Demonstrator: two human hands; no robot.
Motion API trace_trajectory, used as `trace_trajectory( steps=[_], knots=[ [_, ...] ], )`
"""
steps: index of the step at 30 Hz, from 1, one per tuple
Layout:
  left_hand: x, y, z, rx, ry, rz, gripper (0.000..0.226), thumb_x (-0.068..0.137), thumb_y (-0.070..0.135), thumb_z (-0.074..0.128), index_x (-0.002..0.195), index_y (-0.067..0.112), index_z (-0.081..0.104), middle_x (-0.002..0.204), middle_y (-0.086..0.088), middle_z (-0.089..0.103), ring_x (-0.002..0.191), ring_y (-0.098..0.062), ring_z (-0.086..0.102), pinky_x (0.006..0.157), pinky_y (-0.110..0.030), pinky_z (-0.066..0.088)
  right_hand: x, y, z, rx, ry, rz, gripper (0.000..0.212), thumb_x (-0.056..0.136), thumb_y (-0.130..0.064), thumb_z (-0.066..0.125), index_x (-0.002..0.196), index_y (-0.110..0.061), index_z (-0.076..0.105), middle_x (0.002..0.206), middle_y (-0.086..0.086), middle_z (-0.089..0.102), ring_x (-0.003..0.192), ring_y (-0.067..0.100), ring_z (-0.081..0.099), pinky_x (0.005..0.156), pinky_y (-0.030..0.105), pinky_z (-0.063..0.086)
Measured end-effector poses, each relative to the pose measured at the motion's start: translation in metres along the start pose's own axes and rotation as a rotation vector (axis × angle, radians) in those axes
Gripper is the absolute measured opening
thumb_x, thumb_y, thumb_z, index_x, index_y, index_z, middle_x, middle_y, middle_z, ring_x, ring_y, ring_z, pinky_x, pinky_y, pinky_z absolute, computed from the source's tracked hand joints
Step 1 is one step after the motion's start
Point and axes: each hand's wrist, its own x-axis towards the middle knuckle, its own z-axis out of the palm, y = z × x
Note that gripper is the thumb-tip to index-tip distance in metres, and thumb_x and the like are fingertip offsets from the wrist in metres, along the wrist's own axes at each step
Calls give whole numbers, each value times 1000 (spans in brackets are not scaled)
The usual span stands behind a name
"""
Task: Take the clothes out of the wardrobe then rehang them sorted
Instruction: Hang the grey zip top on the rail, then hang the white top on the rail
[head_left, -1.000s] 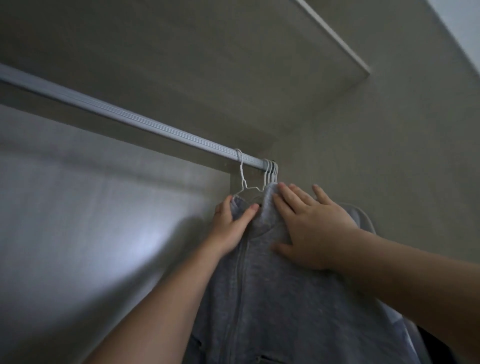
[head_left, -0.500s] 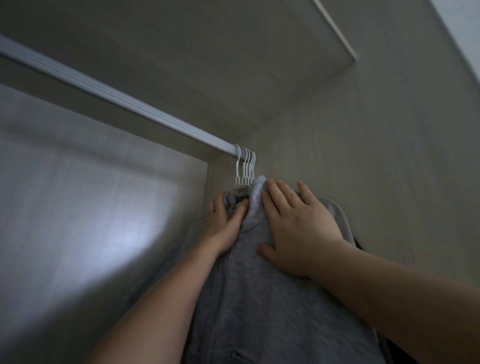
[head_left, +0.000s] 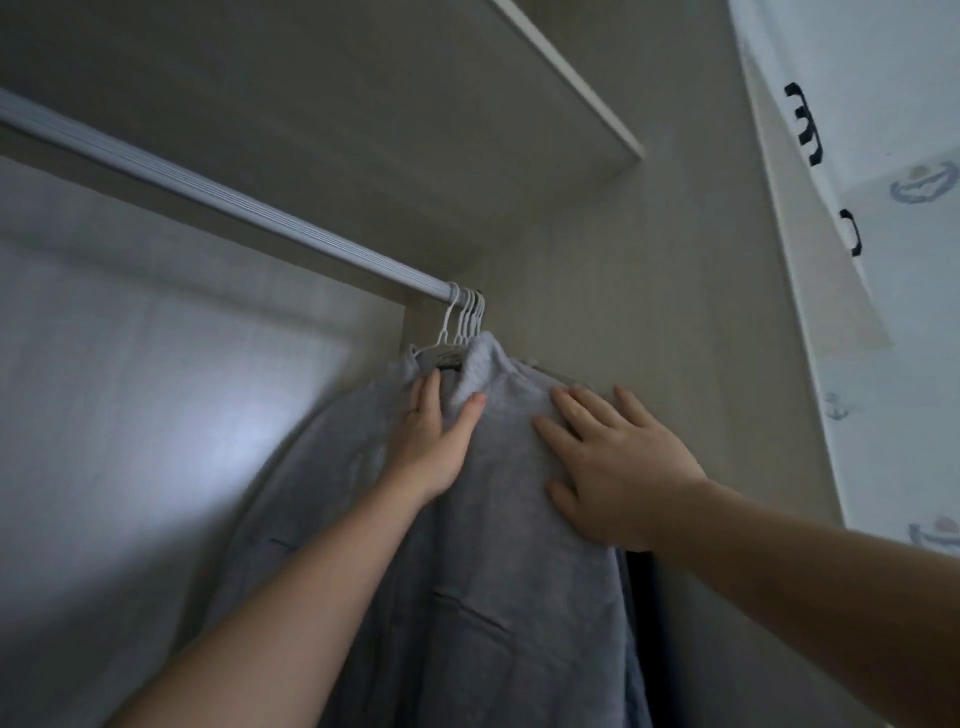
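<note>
A grey zip-up garment (head_left: 498, 597) hangs on a white wire hanger at the far right end of the wardrobe rail (head_left: 218, 200). Several white hanger hooks (head_left: 467, 314) are bunched together there, next to the side wall. My left hand (head_left: 436, 441) rests on the garment just below its collar, fingers straight and thumb spread onto the collar. My right hand (head_left: 618, 467) lies flat on the garment's right shoulder with the fingers spread. A darker garment (head_left: 641, 623) shows behind the grey one, mostly hidden.
The rail runs bare from the upper left to the hooks. A shelf (head_left: 571, 78) sits above it. The wardrobe side wall (head_left: 675, 322) is close on the right, with an open white door (head_left: 893, 312) carrying black handles beyond it.
The hanger hook slid right to join the bunched hooks. My left hand let go of the collar and now lies flat; my right hand slid down onto the shoulder.
</note>
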Motion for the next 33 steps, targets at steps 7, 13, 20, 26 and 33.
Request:
trace_trajectory(
  steps=[7, 13, 20, 26, 33],
  knots=[
    [-124, 86, 30, 128, -30, 345, 90, 83, 76, 25, 158, 28, 15, 167, 2, 6, 154, -14, -1, 124, -43, 6, -113, 48, -33, -17, 6, -37, 70, 85, -49, 35, 144, -14, 48, 147, 14, 48, 142, 34, 36, 113, 61, 29],
    [-238, 154, 77, 195, -180, 509, 80, 92, 72, 24, 159, 31, 10, 168, 8, -2, 154, -13, -7, 124, -49, 8, -272, 100, -37, 77, -42, -1, 69, 95, -55, 30, 156, -24, 24, 163, 5, 18, 152, 28, 8, 117, 59, 15],
    [-391, 210, 180, 70, -516, 581, 76, 96, 70, 27, 158, 35, 3, 168, 8, -4, 154, -15, -7, 120, -59, 16, -470, 155, -41, 174, -298, 177, 70, 96, -60, 24, 157, -27, 15, 165, 0, 10, 152, 25, 2, 117, 59, 8],
    [-518, 246, 278, -46, -750, 517, 78, 95, 71, 27, 159, 28, 12, 168, 4, -1, 154, -19, -4, 119, -60, 18, -639, 180, -33, 259, -516, 589, 73, 93, -66, 17, 156, -34, -3, 164, -9, -10, 150, 16, -16, 120, 55, -5],
    [-666, 291, 390, -214, -1085, 355, 81, 90, 74, 27, 158, 36, 5, 166, 15, -11, 152, -10, -16, 123, -53, 7, -809, 191, -30, 253, -665, 1082, 73, 93, -64, 22, 155, -38, -4, 163, -12, -13, 149, 15, -20, 120, 47, -10]
  ],
)
